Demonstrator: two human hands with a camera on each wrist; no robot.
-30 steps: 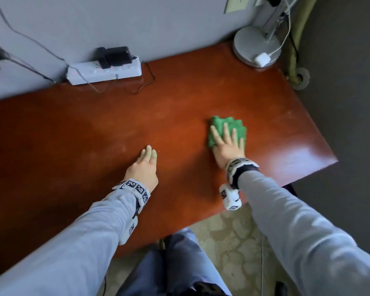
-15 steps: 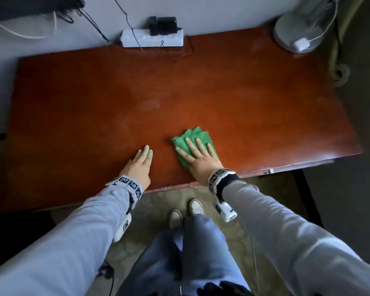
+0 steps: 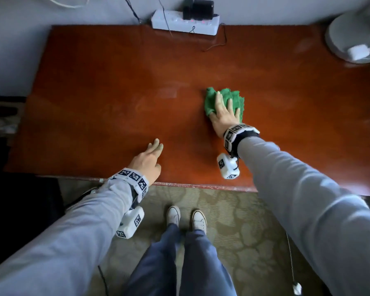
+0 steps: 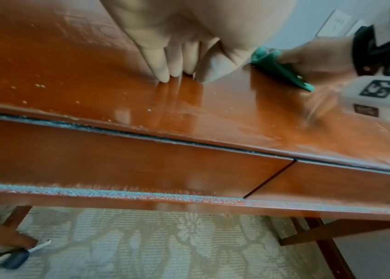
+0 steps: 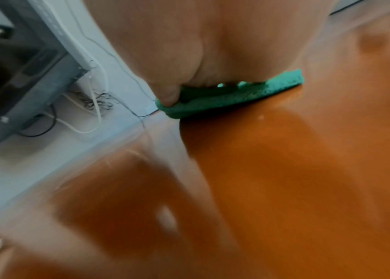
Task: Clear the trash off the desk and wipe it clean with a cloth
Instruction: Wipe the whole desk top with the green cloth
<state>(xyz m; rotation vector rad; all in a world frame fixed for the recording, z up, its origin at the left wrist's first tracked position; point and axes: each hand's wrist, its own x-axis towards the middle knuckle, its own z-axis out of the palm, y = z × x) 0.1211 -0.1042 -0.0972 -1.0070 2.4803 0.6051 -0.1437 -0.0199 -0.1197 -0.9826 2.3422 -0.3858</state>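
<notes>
Pressing the cloth (image 3: 226,101) flat under my right hand (image 3: 223,116), I am keeping its fingers straight and spread across the green folds, thumb on the left edge. The cloth is lying on the desk (image 3: 107,86), bunched ahead of my fingertips. My left hand (image 3: 146,162) is resting nearer the front edge, well left of the cloth, fingers straight and together, tips touching the wood. Beyond my right hand a power strip (image 3: 185,25) is sitting at the desk's back edge against the wall.
</notes>
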